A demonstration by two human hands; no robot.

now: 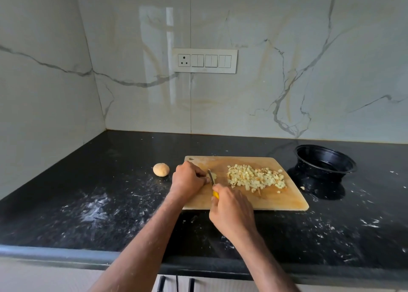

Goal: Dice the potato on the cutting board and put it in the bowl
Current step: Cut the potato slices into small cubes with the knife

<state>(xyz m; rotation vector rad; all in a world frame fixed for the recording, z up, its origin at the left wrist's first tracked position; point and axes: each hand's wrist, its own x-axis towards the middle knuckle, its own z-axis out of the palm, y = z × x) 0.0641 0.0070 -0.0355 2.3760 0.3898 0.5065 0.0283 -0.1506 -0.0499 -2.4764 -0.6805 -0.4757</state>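
A wooden cutting board lies on the black counter. A heap of pale diced potato covers its middle and right part. My left hand has its fingers curled over a small remaining piece of potato at the board's left side. My right hand grips a knife by its yellow handle. The blade stands against that piece, right beside my left fingertips. A black bowl stands to the right of the board and looks to hold nothing.
A whole unpeeled potato sits on the counter left of the board. One stray dice lies between board and bowl. White smears mark the counter. A switch panel is on the marble wall. Drawer handles show below the counter edge.
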